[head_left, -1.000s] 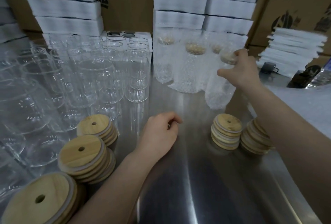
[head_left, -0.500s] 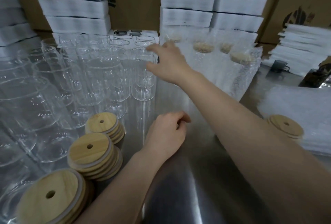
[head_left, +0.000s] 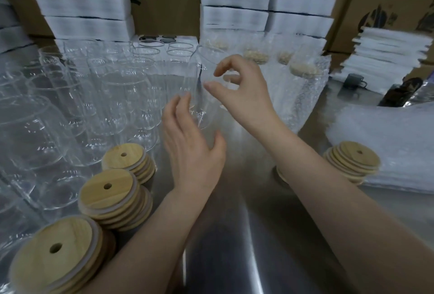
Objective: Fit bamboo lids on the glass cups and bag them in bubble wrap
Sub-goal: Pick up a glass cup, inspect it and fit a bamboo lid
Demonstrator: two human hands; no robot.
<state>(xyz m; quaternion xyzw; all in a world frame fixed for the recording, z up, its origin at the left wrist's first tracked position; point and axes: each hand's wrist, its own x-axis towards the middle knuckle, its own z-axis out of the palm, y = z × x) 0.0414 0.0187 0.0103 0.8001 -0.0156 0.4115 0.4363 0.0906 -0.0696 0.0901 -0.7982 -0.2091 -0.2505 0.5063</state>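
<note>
right hand [head_left: 242,91] has its fingers curled round 1 bare glass cup [head_left: 202,89], tilted above the steel table [head_left: 234,246], left hand [head_left: 192,150] spread open and empty by its base, prob to steady it for a bamboo lid [head_left: 110,190]

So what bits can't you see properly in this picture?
All in the head view:
- Lid stack: mostly hidden behind the right forearm.
- Nearest lid stack: cut off by the bottom-left edge.
- Wrapped cups: the bubble wrap blurs their lids.
- Glass cup in the right hand: clear and blurred, rim hard to trace.
- Dark object far right: too small to name.
</note>
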